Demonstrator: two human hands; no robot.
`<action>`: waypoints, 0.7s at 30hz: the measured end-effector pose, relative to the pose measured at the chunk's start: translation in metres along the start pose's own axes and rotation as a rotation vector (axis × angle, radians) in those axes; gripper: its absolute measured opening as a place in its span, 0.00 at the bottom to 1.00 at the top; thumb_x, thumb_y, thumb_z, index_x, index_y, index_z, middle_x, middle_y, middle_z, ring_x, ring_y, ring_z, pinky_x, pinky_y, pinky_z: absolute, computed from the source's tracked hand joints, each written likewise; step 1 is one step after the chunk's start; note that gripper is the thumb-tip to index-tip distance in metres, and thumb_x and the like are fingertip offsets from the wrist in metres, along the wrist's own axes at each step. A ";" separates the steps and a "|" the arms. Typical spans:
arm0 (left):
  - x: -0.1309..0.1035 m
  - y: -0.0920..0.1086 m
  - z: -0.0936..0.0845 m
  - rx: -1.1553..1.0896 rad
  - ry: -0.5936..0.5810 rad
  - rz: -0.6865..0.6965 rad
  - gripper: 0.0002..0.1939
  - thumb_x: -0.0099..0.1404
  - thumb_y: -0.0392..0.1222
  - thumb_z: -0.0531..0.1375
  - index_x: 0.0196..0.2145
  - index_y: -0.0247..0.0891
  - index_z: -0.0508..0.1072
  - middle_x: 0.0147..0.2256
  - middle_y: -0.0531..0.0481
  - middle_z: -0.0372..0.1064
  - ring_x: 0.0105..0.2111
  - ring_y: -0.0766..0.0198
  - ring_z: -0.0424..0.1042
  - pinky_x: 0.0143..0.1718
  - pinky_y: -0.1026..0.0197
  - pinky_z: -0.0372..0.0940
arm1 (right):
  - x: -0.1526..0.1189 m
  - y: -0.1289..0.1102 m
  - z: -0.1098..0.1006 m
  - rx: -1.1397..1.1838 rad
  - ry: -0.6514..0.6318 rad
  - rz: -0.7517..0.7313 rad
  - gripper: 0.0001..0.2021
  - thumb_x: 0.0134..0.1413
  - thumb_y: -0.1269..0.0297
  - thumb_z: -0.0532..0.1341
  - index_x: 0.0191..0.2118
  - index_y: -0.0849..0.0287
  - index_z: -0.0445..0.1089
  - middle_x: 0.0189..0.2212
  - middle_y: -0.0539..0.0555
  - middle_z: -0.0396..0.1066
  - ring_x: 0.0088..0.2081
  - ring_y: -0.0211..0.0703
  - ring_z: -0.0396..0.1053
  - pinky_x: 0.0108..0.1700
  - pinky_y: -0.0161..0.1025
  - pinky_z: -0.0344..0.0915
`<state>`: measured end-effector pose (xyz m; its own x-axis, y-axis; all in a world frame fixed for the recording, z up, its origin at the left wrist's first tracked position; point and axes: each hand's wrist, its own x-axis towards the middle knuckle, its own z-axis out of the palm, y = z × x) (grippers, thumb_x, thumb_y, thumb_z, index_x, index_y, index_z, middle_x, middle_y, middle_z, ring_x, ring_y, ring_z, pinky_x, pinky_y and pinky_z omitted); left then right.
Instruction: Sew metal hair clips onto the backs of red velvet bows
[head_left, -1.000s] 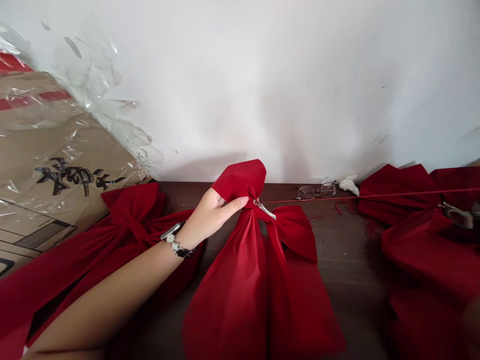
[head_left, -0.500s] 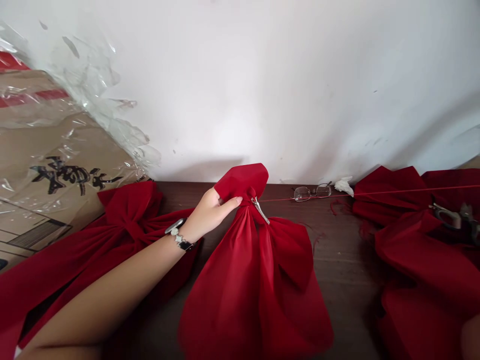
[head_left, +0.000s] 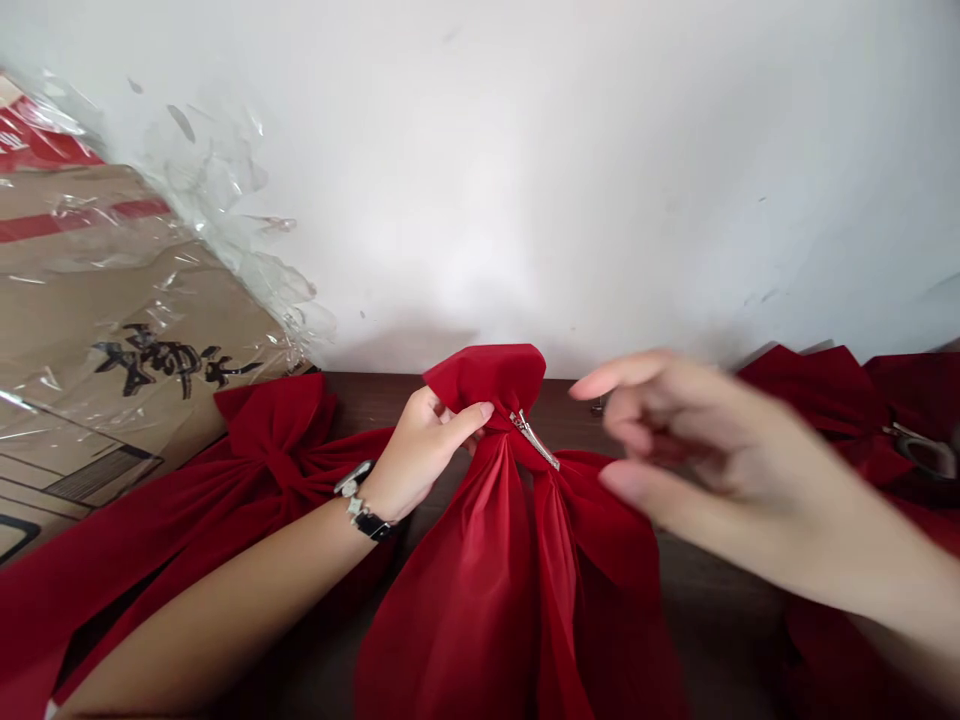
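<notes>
My left hand (head_left: 435, 448) grips a large red fabric bow (head_left: 480, 560) near its gathered middle, thumb in front and fingers behind the cloth. A silver metal clip (head_left: 534, 440) sits at the bow's centre, just right of my left thumb. To the right of the bow, my right hand (head_left: 697, 450) is raised with thumb and forefinger apart, slightly blurred, holding nothing visible. The bow's long tails hang down toward the lower edge of the view.
Another red bow (head_left: 274, 455) lies at the left, beside a plastic-wrapped cardboard box (head_left: 172, 300). More red fabric (head_left: 817, 390) lies at the right with scissors (head_left: 926, 450) on it. A white wall (head_left: 480, 180) stands behind the dark table (head_left: 367, 395).
My right hand has come in from the lower right edge to beside the bow, covering the glasses. The red thread no longer shows. My left hand keeps its grip.
</notes>
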<state>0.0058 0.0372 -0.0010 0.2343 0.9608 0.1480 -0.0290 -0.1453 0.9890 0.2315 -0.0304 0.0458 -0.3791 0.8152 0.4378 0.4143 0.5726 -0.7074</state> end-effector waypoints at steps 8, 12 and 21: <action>-0.016 0.013 0.008 -0.200 0.011 -0.021 0.06 0.58 0.37 0.65 0.33 0.36 0.72 0.31 0.53 0.70 0.32 0.67 0.68 0.35 0.65 0.66 | 0.018 0.032 0.037 -0.065 -0.012 0.109 0.07 0.54 0.63 0.63 0.35 0.58 0.65 0.21 0.43 0.51 0.22 0.32 0.51 0.25 0.31 0.54; -0.023 0.017 0.011 -0.258 -0.039 -0.060 0.09 0.58 0.38 0.66 0.38 0.38 0.74 0.38 0.50 0.74 0.40 0.61 0.73 0.43 0.60 0.69 | 0.016 0.029 0.033 -0.036 0.079 0.077 0.07 0.58 0.65 0.59 0.30 0.59 0.66 0.19 0.44 0.51 0.22 0.31 0.49 0.24 0.31 0.51; -0.025 0.013 0.016 -0.304 -0.057 -0.287 0.11 0.59 0.45 0.65 0.38 0.40 0.74 0.39 0.50 0.76 0.41 0.57 0.75 0.41 0.57 0.70 | 0.015 0.022 0.030 -0.154 0.119 -0.039 0.08 0.57 0.70 0.60 0.27 0.60 0.66 0.18 0.44 0.49 0.21 0.31 0.48 0.23 0.31 0.49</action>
<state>0.0148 0.0077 0.0085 0.3280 0.9363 -0.1256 -0.2385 0.2107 0.9480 0.2102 -0.0081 0.0202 -0.3002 0.7917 0.5321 0.5262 0.6027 -0.5999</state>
